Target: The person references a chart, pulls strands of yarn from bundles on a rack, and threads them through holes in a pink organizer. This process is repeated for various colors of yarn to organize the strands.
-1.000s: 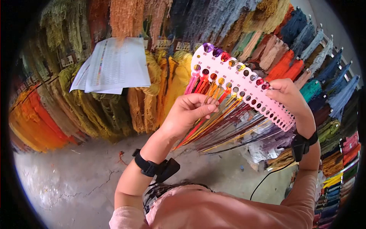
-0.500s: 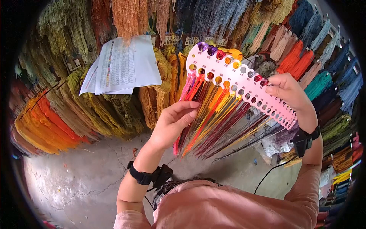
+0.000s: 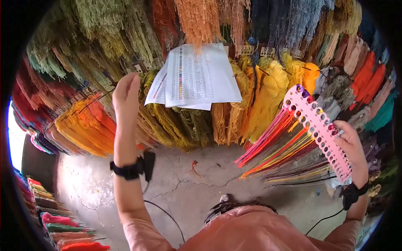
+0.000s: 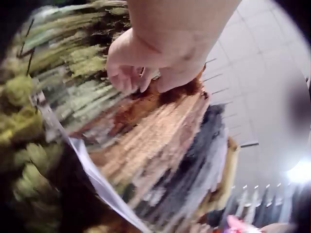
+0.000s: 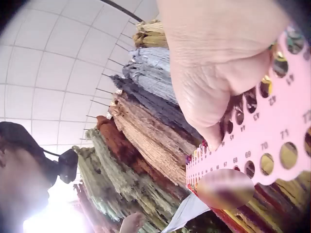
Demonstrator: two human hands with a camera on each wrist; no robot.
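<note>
In the head view my right hand [image 3: 351, 144] grips the edge of a long pink thread organizer card [image 3: 315, 119] with numbered holes along both scalloped sides. Bunches of pink, red, yellow and dark thread [image 3: 276, 142] hang from its holes toward the lower left. The right wrist view shows the thumb over the card [image 5: 272, 121]. Raised at the left, my left hand [image 3: 125, 90] has loosely bent fingers with nothing visible in them. It overlaps the hanging green and orange skeins in the head view; in the left wrist view the hand [image 4: 155, 63] appears before brown and green skeins.
Printed colour-chart sheets [image 3: 199, 79] hang in front of the skeins. Rows of yarn skeins on hooks curve around, including yellow ones [image 3: 268, 100] and orange-gold ones [image 3: 79, 129]. Below is a cracked concrete floor [image 3: 176, 167]. A black cable [image 3: 169, 217] runs beside the body.
My left hand has left the threads on the card and moved up and left to the skeins. The view has turned left; my right hand still holds the card, now farther right.
</note>
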